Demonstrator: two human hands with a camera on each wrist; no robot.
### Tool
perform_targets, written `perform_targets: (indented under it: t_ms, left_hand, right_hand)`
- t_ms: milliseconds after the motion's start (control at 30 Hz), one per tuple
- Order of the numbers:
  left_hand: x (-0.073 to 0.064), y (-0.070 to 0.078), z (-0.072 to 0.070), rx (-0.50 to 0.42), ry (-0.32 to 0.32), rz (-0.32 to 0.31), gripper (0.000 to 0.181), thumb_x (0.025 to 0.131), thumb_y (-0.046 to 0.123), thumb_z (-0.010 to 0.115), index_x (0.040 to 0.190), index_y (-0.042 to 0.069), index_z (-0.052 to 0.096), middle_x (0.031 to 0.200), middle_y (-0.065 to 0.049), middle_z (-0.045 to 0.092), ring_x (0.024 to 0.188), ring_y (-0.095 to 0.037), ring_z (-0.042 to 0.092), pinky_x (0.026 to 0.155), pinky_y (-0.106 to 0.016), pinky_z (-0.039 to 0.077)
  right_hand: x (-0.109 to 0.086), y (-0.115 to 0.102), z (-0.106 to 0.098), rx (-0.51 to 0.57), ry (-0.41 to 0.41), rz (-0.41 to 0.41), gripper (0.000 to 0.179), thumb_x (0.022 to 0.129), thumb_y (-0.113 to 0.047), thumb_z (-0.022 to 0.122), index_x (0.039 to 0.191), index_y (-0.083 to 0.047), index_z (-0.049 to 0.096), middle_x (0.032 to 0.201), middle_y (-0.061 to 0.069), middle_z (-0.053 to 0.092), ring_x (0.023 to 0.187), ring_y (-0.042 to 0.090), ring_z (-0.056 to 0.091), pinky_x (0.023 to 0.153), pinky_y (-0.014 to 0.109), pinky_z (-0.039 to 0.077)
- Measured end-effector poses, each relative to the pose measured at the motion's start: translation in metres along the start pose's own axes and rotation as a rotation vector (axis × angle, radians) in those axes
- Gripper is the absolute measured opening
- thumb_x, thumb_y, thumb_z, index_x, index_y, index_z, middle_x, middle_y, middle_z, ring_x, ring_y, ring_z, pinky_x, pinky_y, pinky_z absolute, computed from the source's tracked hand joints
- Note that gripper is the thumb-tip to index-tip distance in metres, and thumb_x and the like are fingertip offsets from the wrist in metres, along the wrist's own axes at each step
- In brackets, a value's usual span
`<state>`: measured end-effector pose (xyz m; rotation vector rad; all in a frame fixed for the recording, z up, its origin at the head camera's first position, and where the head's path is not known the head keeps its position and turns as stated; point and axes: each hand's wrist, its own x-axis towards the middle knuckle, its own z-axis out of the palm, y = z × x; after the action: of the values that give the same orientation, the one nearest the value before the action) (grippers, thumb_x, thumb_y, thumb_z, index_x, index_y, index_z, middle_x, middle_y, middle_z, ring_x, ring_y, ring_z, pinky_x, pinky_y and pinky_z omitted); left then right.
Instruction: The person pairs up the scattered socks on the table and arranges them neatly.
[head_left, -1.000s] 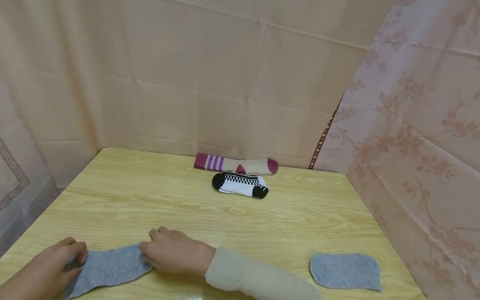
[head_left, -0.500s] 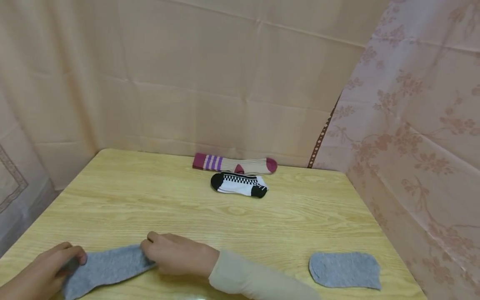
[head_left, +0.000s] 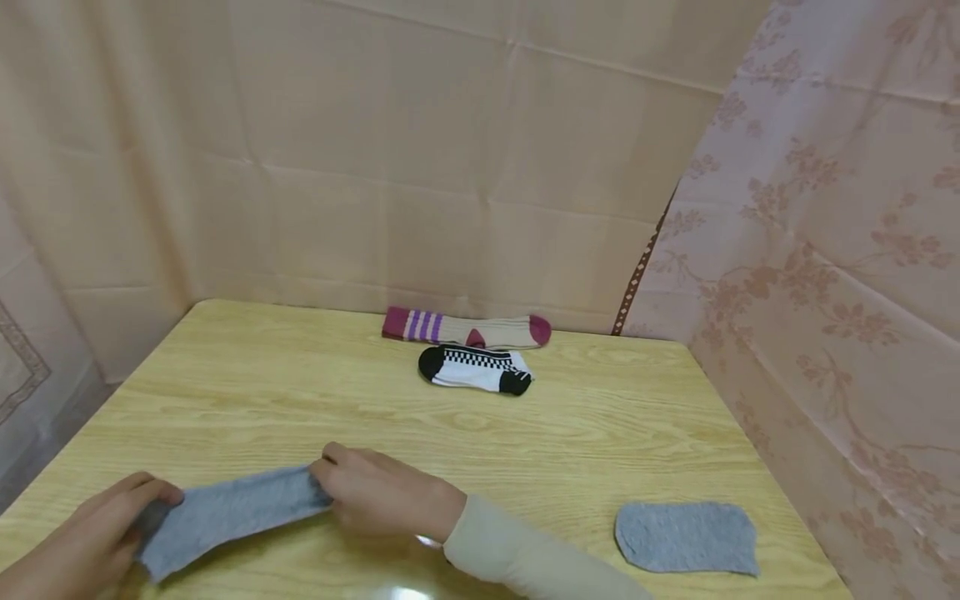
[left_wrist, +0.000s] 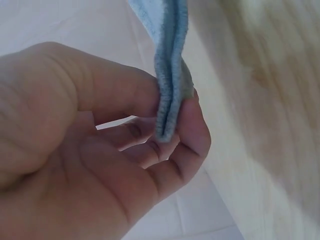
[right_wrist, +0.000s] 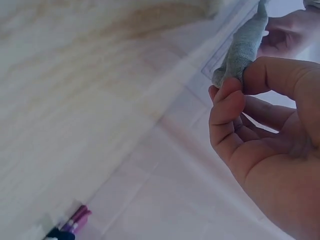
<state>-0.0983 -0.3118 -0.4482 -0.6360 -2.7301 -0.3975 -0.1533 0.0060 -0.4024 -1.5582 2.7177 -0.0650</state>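
Observation:
A grey sock (head_left: 236, 510) is stretched between both hands at the front left of the table, lifted off the wood at least in part. My left hand (head_left: 112, 527) pinches its left end; in the left wrist view the thumb and fingers grip the sock's doubled edge (left_wrist: 169, 100). At the other end my right hand (head_left: 382, 492) pinches the sock, and the right wrist view shows the grey fabric (right_wrist: 242, 50) between thumb and fingertips. A second grey sock (head_left: 686, 537) lies flat at the front right, apart from both hands.
A black-and-white checkered pair of socks (head_left: 474, 370) lies at the back middle of the wooden table (head_left: 300, 392). Just behind it is a cream sock with maroon ends and purple stripes (head_left: 495, 330). Beige curtains (head_left: 450, 167) hang behind, a floral one (head_left: 840, 292) at the right.
Both hands have raised the grey sock from the table, its right end higher. My right hand has moved up and slightly right. The other socks have stayed put.

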Motion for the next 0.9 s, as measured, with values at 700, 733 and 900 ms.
perform_targets:
  t_ms: [700, 733, 900]
  left_hand:
    - [0.038, 0.03, 0.002, -0.04, 0.091, 0.161, 0.054, 0.049, -0.023, 0.074, 0.092, 0.008, 0.066, 0.093, 0.007, 0.058, 0.079, -0.003, 0.056, 0.063, -0.019, 0.048]
    - [0.04, 0.031, 0.002, -0.045, 0.1, 0.176, 0.055, 0.049, -0.024, 0.074, 0.092, 0.008, 0.066, 0.092, 0.007, 0.057, 0.079, -0.003, 0.056, 0.062, -0.019, 0.048]
    - [0.049, 0.037, 0.002, -0.072, 0.113, 0.214, 0.056, 0.049, -0.026, 0.075, 0.093, 0.007, 0.066, 0.092, 0.006, 0.056, 0.077, -0.002, 0.055, 0.058, -0.023, 0.049]
  right_hand:
    - [-0.038, 0.03, -0.013, 0.07, 0.056, 0.063, 0.039, 0.09, -0.007, 0.069, 0.128, -0.007, 0.061, 0.108, 0.001, 0.059, 0.087, 0.002, 0.056, 0.076, 0.008, 0.047]
    - [-0.04, 0.031, -0.013, 0.077, 0.062, 0.068, 0.039, 0.09, -0.007, 0.068, 0.128, -0.006, 0.061, 0.108, 0.001, 0.059, 0.087, 0.002, 0.056, 0.077, 0.008, 0.047]
    - [-0.048, 0.036, -0.015, 0.083, 0.082, 0.085, 0.039, 0.091, -0.007, 0.069, 0.129, -0.006, 0.061, 0.11, 0.002, 0.06, 0.091, 0.004, 0.059, 0.08, 0.009, 0.048]
